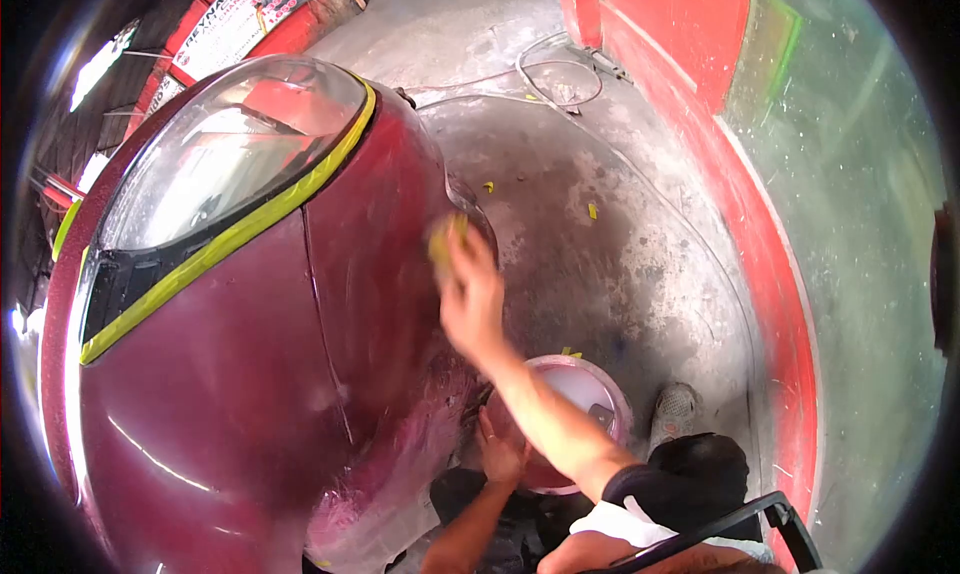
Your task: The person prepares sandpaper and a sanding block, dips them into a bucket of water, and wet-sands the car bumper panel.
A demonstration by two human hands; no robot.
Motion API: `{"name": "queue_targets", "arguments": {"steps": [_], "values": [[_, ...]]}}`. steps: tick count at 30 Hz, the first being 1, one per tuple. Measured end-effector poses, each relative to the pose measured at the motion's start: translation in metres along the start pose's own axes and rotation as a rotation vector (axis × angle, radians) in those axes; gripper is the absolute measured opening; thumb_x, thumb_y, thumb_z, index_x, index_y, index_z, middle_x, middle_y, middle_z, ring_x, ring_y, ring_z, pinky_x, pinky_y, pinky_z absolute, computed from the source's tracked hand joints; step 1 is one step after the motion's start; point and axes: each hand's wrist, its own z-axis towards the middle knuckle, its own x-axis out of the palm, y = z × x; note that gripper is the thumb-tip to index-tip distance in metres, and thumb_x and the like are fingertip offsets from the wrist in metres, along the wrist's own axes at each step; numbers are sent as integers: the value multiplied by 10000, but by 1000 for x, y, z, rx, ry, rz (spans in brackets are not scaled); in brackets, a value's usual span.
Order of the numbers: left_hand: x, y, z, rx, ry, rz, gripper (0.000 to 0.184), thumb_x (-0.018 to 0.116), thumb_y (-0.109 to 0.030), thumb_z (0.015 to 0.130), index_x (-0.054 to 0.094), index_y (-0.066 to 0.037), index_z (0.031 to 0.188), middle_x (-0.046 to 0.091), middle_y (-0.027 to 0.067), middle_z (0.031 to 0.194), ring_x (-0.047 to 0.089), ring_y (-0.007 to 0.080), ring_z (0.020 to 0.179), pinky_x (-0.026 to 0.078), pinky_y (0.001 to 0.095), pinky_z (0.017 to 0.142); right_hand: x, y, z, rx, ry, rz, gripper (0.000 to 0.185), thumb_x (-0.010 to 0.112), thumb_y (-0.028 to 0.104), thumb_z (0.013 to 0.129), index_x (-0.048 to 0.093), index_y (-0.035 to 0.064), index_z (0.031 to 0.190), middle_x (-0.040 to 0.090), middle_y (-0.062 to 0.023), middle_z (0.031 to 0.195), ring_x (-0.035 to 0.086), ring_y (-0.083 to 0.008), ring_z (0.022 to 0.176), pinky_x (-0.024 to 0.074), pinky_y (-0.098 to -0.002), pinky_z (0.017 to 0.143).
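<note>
My right hand (472, 296) is stretched out over the side of a dark red car (230, 394), its fingers closed round a yellow sponge (449, 240). Motion blurs the sponge, and it appears to be against the painted panel. Lower down, my left hand (503, 452) has its fingers stretched out beside a pink-rimmed bucket (612, 384); whether it touches the bucket or the car body is unclear. Pale liquid shows in the bucket, partly covered by my right forearm. Yellow-green masking tape (250, 227) runs along the edge of the car's window glass (235, 144).
A pale hose (640, 174) loops across the stained concrete floor (560, 244). Small yellow scraps (592, 211) lie there too. On the right stands a red and green wall (830, 224). A shoe (676, 409) is beside the bucket, and a lettered sign (240, 24) hangs at the back left.
</note>
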Motion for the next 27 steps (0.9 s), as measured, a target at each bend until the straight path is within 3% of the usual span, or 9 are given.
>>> {"name": "queue_targets", "arguments": {"steps": [2, 6, 10, 12, 14, 17, 20, 22, 27], "values": [[-9, 0, -2, -39, 71, -75, 705, 661, -477, 837, 517, -108, 1421, 159, 283, 1574, 264, 512, 1387, 333, 561, 1121, -1, -4, 53, 161, -1, 80, 441, 607, 10, 914, 583, 60, 1352, 580, -206, 1354, 558, -324, 1269, 469, -389, 1018], [2, 5, 2, 112, 105, 148, 703, 674, -470, 822, 544, -79, 1392, 155, 302, 1575, 243, 530, 1399, 268, 562, 1151, -10, 19, -22, 28, 21, 43, 521, 697, 27, 847, 582, 56, 1354, 547, -234, 1377, 567, -380, 1228, 464, -448, 1029], [-24, -11, 10, -55, 45, -186, 645, 704, -421, 812, 587, -58, 1332, 162, 343, 1554, 257, 529, 1391, 302, 584, 1125, -2, 1, -1, 11, -40, 19, 445, 673, 62, 873, 605, 28, 1311, 544, -256, 1369, 577, -409, 1192, 465, -455, 1018], [-1, 6, -2, 78, 43, 36, 644, 723, -436, 793, 612, -45, 1292, 144, 338, 1560, 288, 526, 1367, 320, 575, 1119, -7, 6, 46, 174, -23, 145, 432, 628, -26, 876, 601, 7, 1306, 600, -206, 1338, 559, -299, 1278, 442, -363, 1046], [-3, 1, -1, -47, 65, -78, 619, 738, -422, 783, 644, -27, 1250, 153, 344, 1556, 283, 530, 1372, 314, 570, 1123, -3, -8, 24, 85, -42, 206, 410, 663, 51, 881, 625, 47, 1289, 580, -237, 1334, 601, -382, 1169, 487, -432, 985], [-26, -12, 14, -179, 52, -406, 616, 742, -423, 781, 651, -21, 1239, 157, 342, 1557, 273, 532, 1381, 310, 565, 1127, -6, 12, -29, 87, -42, 125, 417, 687, 67, 872, 632, 52, 1285, 584, -255, 1316, 597, -384, 1179, 502, -420, 970], [-11, -4, 2, -29, 22, -146, 636, 720, -427, 803, 621, -18, 1281, 142, 330, 1566, 257, 531, 1393, 296, 560, 1138, 5, -13, 21, 142, -84, 149, 422, 683, 60, 870, 632, 57, 1290, 569, -248, 1342, 575, -374, 1218, 488, -422, 997], [-2, 5, -2, 25, 63, -5, 680, 704, -437, 818, 562, -54, 1361, 118, 315, 1576, 248, 533, 1396, 291, 562, 1142, -6, 4, 33, 282, -41, 271, 431, 682, 54, 866, 630, 62, 1294, 560, -244, 1357, 551, -377, 1250, 467, -436, 1029], [-9, -4, 7, -82, 94, -129, 619, 699, -456, 818, 595, -146, 1344, 117, 301, 1580, 242, 527, 1399, 293, 575, 1139, -5, 12, -23, 115, -50, 166, 457, 677, 30, 858, 618, 65, 1310, 555, -226, 1373, 555, -382, 1241, 461, -435, 1034]]}}
